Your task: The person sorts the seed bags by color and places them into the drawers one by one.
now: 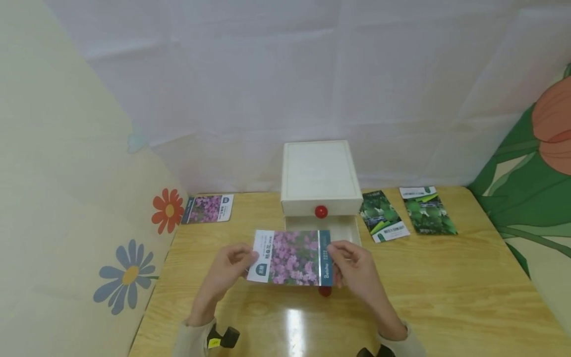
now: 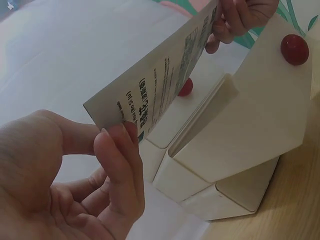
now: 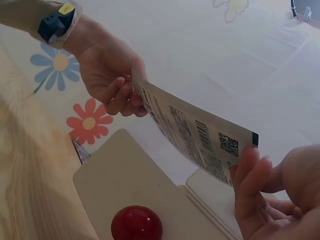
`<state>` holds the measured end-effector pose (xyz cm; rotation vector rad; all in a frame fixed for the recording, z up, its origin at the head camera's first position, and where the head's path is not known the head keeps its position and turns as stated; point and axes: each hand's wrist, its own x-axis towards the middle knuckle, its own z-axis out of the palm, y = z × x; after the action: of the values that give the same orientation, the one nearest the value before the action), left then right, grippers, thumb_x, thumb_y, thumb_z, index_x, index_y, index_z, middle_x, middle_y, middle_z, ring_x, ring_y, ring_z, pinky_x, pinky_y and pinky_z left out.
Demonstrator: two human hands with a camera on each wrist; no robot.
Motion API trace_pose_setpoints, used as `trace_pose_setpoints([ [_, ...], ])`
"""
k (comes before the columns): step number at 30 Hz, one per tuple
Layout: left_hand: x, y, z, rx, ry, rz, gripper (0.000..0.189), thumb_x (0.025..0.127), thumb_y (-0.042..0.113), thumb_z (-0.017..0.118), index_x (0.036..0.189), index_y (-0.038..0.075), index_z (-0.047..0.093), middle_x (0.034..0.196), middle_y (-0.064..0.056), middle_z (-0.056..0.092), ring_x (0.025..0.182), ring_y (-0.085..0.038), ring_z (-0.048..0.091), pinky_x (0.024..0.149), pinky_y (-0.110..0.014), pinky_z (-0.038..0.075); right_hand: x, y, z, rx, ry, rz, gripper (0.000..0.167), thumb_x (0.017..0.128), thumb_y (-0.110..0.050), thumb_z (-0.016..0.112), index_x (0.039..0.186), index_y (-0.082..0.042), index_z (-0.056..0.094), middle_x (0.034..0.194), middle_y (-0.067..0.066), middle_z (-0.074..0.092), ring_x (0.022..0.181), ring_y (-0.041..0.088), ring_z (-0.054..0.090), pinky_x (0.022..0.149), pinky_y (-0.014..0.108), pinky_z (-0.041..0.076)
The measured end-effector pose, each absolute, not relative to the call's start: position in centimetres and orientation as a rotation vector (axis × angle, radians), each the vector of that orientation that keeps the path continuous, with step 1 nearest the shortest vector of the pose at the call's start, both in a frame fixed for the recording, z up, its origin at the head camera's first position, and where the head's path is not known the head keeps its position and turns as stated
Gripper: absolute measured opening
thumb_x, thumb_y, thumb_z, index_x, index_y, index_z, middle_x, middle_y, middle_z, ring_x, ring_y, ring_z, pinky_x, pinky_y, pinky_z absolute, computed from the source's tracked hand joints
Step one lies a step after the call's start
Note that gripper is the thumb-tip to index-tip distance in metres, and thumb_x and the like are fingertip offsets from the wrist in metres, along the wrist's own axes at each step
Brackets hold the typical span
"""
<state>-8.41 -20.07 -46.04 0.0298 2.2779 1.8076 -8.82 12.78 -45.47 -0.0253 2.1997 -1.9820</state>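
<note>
While a white cloth (image 1: 267, 99) hangs creased across the back of the scene, I see at far left a cream panel (image 1: 67, 124) printed with a red flower (image 1: 167, 210) and a blue one. Beside it starts the wood-grained table (image 1: 446, 287), a pink-flowered packet (image 1: 207, 208) lying at its back left corner. Next I follow the left hand (image 1: 225, 270), pinching one end of the held packet (image 1: 290, 258), which spans both hands above the pulled-out lower drawer (image 1: 350, 229) of a white box (image 1: 320, 171). A red knob (image 1: 321, 211) marks the closed upper drawer; a bright glare streaks the tabletop in front. The right hand (image 1: 357, 267) pinches the packet's other end. Farther right I find two green packets (image 1: 384, 216) lying apart, then a panel of big leaves and an orange bloom (image 1: 553, 134).
</note>
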Motion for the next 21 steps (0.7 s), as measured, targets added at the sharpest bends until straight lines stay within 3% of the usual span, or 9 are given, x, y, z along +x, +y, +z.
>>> trace_pose_setpoints([
  [9,-8.5,-18.7,-46.1,-0.025,2.297,1.870,0.018,0.102,0.011,0.069,0.108,-0.007,0.071,0.101,-0.020,0.079,0.078,-0.019,0.072,0.066,-0.026,0.060,-8.9,13.7,-45.0,0.003,2.153,-1.983,0.029,0.107,-0.019,0.066,0.125,0.004,0.068,0.087,0.012,0.075,0.058,0.016,0.061,0.050,0.025,0.055],
  [21,-8.6,-17.3,-45.8,-0.092,2.279,1.909,0.016,0.101,0.009,0.069,0.108,-0.006,0.071,0.100,-0.018,0.080,0.078,-0.018,0.071,0.066,-0.025,0.060,-8.5,15.2,-44.7,-0.051,2.203,-1.959,0.027,0.106,-0.016,0.068,0.118,0.008,0.068,0.078,0.008,0.073,0.057,0.015,0.062,0.050,0.025,0.055],
])
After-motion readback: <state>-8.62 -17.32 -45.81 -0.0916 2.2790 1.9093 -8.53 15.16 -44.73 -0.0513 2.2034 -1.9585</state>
